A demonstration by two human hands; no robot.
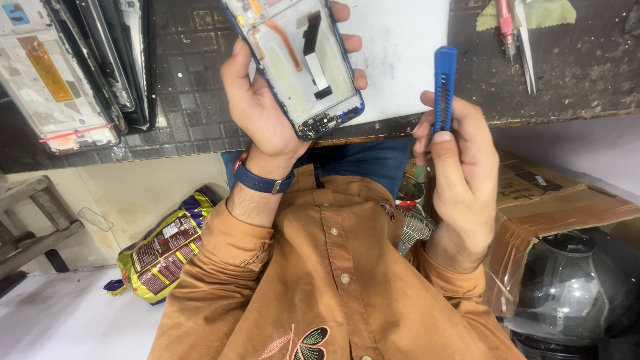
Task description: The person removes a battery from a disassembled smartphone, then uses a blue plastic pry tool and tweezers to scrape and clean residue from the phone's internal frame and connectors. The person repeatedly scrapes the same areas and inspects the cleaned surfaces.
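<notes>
My left hand (263, 100) grips an opened phone frame (303, 63) with a blue rim, its inner side facing me, showing an orange flex strip and a small board at the lower end. My right hand (460, 167) holds a blue utility knife (443, 87) upright by its lower part, a short way right of the phone. Both hands hover over the near edge of a dark, worn workbench (573, 73). A blue watch strap (263, 181) circles my left wrist.
Several opened phone bodies (60, 73) are stacked on the bench at left. A white sheet (400, 53) lies behind the phone; red-handled tools and tweezers (520, 33) lie at top right. Below are a cardboard box (553, 200), a dark helmet (573, 287) and a yellow bag (163, 250).
</notes>
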